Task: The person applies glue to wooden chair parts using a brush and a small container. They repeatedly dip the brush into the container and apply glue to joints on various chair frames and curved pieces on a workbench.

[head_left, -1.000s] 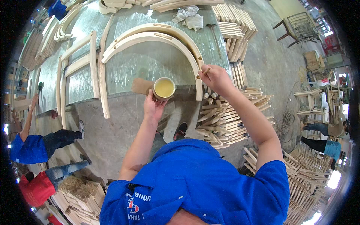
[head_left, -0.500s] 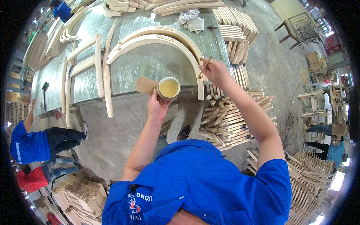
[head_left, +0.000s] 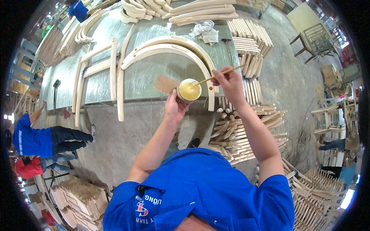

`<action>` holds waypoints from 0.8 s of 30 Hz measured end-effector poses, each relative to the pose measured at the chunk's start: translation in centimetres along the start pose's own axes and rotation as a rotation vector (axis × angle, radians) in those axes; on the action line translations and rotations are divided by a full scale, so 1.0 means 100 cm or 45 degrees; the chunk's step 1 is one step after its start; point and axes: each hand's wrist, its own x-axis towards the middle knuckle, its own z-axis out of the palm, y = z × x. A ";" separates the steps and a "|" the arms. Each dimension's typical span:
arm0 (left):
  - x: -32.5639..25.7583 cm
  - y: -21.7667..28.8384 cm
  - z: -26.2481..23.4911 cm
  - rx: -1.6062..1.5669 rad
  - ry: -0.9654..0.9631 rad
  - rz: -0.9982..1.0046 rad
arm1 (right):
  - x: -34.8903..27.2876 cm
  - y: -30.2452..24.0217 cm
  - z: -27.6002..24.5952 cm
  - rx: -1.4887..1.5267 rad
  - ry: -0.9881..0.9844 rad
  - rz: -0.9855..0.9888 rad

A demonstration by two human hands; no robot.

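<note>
A small cup (head_left: 189,90) of yellow glue sits in the grasp of the left hand (head_left: 175,107), whose fingers wrap its side from below, at the near edge of the metal-topped table (head_left: 154,77). A thin wooden stick (head_left: 217,75) slants into the glue, its tip in the liquid; the right hand (head_left: 227,82) pinches the stick's upper part, fingers clenched round it, just to the right of the cup. Under and beyond both sets of fingers lies a curved wooden arch (head_left: 169,48), two bent pieces nested together, its right leg passing just below the right hand's fingers. A flat brown paddle-shaped piece (head_left: 165,84) lies touching the cup's left side. Farther left of the fingers lie straight wooden frame parts (head_left: 98,67). Beyond the arch rests a crumpled rag (head_left: 205,31). Below the right forearm, a heap of short wooden rods (head_left: 243,134) lies on the floor. Far left, another person in a blue shirt (head_left: 32,140) crouches.
</note>
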 end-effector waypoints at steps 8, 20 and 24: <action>0.028 0.006 0.014 -0.084 0.003 0.051 | -0.005 0.036 -0.010 1.014 0.357 0.664; 0.080 0.003 0.057 -0.109 -0.081 -0.022 | 0.042 0.052 -0.048 0.561 0.486 0.195; 0.091 0.009 0.039 -0.173 -0.043 -0.010 | 0.058 0.034 -0.057 -0.408 0.412 -0.106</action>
